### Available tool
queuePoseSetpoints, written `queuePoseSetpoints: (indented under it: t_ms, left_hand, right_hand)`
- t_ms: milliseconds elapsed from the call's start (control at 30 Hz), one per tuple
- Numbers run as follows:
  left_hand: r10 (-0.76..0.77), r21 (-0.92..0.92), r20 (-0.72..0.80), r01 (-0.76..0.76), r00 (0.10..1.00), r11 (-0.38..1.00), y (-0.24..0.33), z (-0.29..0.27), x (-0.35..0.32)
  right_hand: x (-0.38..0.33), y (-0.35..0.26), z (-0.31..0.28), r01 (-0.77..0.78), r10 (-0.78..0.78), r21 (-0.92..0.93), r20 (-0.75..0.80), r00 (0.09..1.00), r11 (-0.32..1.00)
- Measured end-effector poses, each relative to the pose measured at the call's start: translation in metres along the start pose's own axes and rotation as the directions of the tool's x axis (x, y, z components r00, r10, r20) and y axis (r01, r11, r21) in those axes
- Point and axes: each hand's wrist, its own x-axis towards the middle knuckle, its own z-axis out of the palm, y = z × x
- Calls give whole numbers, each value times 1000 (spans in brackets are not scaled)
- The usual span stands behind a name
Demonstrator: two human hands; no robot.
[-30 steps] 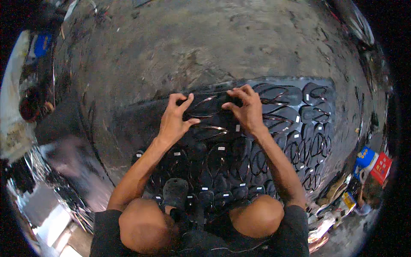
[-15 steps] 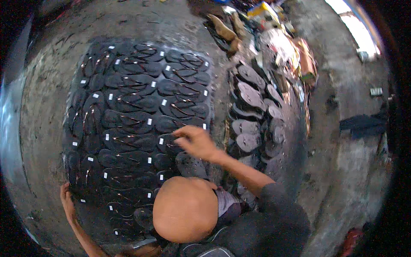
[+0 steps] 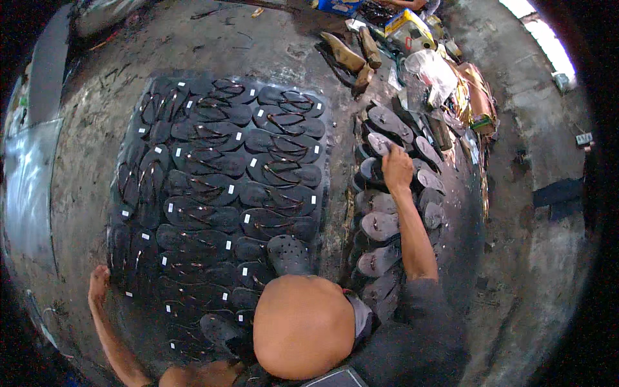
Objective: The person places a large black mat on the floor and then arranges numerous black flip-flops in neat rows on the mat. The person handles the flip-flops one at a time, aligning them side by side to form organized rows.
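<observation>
My right hand (image 3: 398,169) reaches into the heap of grey sandal soles on the right. Its bent fingers close on the edge of a grey flip-flop sole (image 3: 380,143). My left hand (image 3: 98,284) is beside the lower left of the laid-out sandals, its fingers curled in and nothing visible in them. Between my arms lie rows of black flip-flops (image 3: 206,213) on a dark mat, many with thin straps and a small white label. Two dark clogs with holes show near my bare knee, one at the mat's right edge (image 3: 288,253) and one lower down (image 3: 222,330).
Beyond the heap lie wooden foot forms (image 3: 345,53), a white plastic bag (image 3: 433,72), a yellow box (image 3: 407,29) and a brown bundle (image 3: 476,97). Another person's arm (image 3: 407,3) shows at the top. A dark cloth (image 3: 558,193) lies on the right floor.
My right hand has moved from above the black flip-flops, right and away, to the heap of soles and closed on one. My left hand stays near the mat's edge. The view has shifted slightly.
</observation>
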Motion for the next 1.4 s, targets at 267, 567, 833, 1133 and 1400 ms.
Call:
queuePoseSetpoints:
  t_ms: [267, 567, 833, 1133, 1400]
  left_hand:
    - [211, 389, -34, -182, 977, 903, -54, -30, 12]
    - [490, -248, -512, -668, 706, 702, 109, 16, -214]
    - [231, -691, -403, -460, 885, 558, -4, 26, -369]
    - [-556, -889, -459, -360, 693, 285, -136, 163, -345]
    - [-643, -741, -628, -87, 438, 665, -148, 185, -320]
  right_hand:
    - [80, -29, 8, 157, -139, 30, -324, 936, 987]
    - [126, -382, -302, 725, -832, 624, -208, 514, 292]
    - [-195, -657, -304, -385, -988, 917, -142, -60, -108]
    - [-340, -632, -128, -230, -966, 940, 229, -118, 251]
    - [-349, -636, -117, 145, -984, 974, 162, 73, 171]
